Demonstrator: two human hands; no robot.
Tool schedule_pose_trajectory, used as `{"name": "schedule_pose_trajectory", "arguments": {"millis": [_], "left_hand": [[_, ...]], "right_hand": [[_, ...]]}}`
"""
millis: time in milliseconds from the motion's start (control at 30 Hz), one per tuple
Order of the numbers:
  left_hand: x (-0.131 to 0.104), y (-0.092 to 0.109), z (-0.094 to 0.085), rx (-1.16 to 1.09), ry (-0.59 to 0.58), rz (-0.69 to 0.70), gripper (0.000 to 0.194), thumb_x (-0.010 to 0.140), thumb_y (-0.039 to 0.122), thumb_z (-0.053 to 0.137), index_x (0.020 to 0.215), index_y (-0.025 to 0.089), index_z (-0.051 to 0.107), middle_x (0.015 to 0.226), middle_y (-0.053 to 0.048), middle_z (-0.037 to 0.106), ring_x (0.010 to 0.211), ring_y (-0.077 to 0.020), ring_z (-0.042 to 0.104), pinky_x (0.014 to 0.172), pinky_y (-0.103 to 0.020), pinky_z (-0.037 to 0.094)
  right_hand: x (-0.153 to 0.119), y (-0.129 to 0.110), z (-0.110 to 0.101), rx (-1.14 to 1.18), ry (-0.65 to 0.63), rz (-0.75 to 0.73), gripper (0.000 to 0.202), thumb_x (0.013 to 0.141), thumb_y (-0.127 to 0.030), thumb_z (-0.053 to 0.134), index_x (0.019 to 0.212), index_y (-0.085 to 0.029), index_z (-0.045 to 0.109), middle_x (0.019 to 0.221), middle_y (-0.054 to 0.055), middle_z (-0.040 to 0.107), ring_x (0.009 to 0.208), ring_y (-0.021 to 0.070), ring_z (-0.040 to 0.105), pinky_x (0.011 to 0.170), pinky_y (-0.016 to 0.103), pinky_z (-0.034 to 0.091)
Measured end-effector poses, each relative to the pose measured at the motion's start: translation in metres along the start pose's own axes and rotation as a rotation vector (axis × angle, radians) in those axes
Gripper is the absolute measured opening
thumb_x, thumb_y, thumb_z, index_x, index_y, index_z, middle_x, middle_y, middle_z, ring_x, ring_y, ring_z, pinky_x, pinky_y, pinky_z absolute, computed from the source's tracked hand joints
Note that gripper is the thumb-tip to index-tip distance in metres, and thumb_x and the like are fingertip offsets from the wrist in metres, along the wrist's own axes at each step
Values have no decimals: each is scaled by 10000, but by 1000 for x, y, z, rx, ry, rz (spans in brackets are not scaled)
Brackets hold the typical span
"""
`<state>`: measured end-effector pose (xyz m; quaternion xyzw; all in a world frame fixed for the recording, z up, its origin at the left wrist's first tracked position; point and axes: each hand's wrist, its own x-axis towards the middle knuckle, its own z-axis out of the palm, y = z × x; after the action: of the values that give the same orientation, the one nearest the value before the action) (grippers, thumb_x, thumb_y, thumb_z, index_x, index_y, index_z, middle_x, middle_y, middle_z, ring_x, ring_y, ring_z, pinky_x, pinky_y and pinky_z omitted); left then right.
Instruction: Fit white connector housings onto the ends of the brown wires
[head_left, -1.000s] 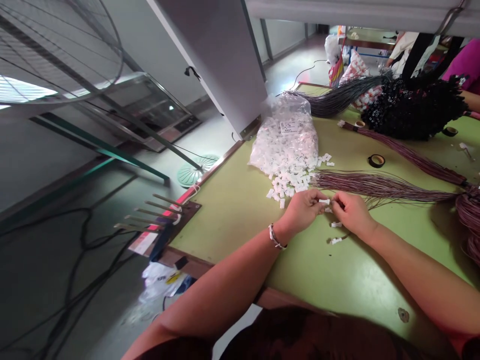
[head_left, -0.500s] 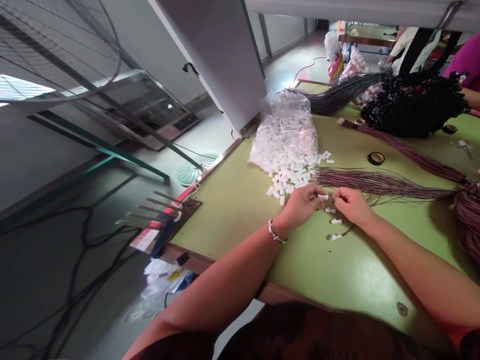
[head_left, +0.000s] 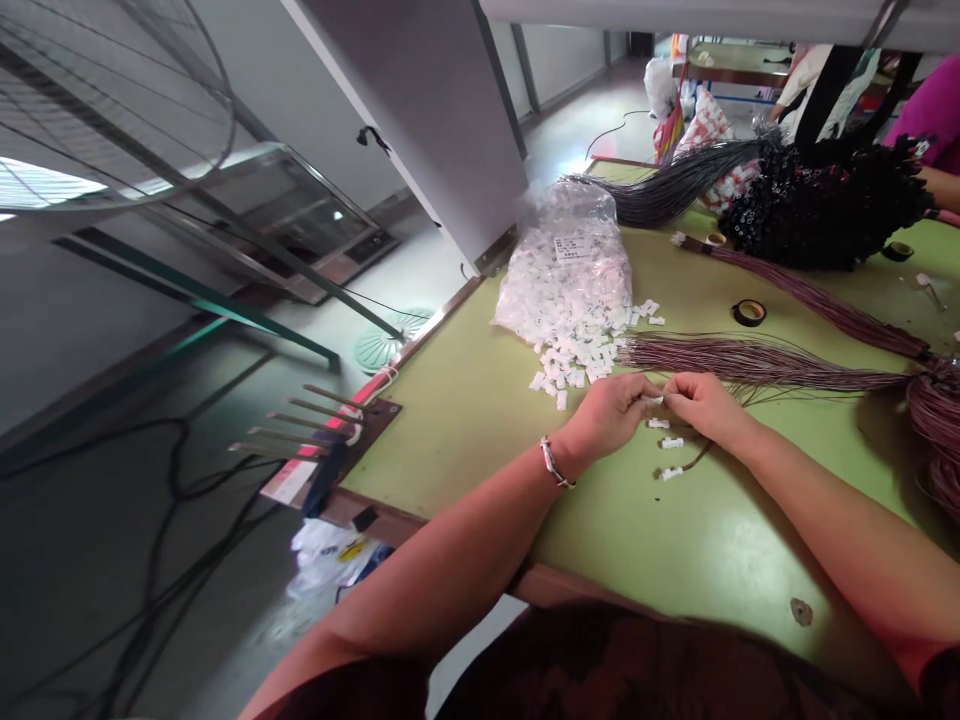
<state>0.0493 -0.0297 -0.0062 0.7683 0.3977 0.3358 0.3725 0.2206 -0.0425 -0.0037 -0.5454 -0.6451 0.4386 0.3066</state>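
Pinching a white connector [head_left: 658, 400], left hand [head_left: 611, 411] sits well inside table edge [head_left: 553, 584].

2 arms [head_left: 442, 570] extended, left fingers [head_left: 636, 386] and right fingers [head_left: 680, 392] pinched close together.

The label [head_left: 570, 249] on the clear bag [head_left: 562, 295] is illegible.

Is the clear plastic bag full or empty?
Fairly full: white pieces show through much of the bag, and loose ones lie at its near end.
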Motion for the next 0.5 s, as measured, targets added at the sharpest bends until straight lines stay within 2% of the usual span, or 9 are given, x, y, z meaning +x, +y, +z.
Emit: {"name": "schedule_pose_trajectory", "arguments": {"millis": [67,167,233,300,400,500], "left_hand": [[0,0,2,-196,0,-183,76,748,93,585,785,148,620,606,7,635,568,-105,600,571,-231,494],[2,0,-1,-446,18,-405,56,749,117,616,801,113,596,523,11,612,474,-90,578,517,-215,483],[3,0,-4,-537,15,-454,86,732,126,649,789,99,591,513,2,618,453,-83,571,502,-204,472],[3,1,-8,-592,10,-469,114,716,137,676,776,92,590,515,-4,623,447,-77,567,494,-196,465],[4,2,-10,-628,0,-483,145,700,149,699,776,88,592,526,-5,630,447,-74,567,496,-197,468],[4,1,-9,-640,-24,-476,137,710,147,688,786,89,590,528,-1,629,446,-70,563,492,-194,464]], "right_hand": [[-2,0,-1,-124,30,-38,172,730,-294,481,608,-178,513,528,-31,486,488,94,391,486,226,284],[-6,-1,-2,-474,146,-228,129,777,-243,495,783,-169,601,668,15,600,588,125,479,553,245,309],[-9,-1,-1,-710,190,-389,159,826,-225,478,871,-173,622,724,36,617,644,141,496,579,258,298],[-11,-1,-1,-893,213,-506,186,863,-209,446,833,-175,625,700,44,597,657,148,485,577,272,276],[-10,0,1,-1067,239,-604,226,877,-179,421,742,-166,602,653,54,564,649,157,455,563,291,244],[-7,2,3,-1109,238,-632,233,865,-168,416,704,-156,584,640,63,565,629,161,439,559,296,239]]}}
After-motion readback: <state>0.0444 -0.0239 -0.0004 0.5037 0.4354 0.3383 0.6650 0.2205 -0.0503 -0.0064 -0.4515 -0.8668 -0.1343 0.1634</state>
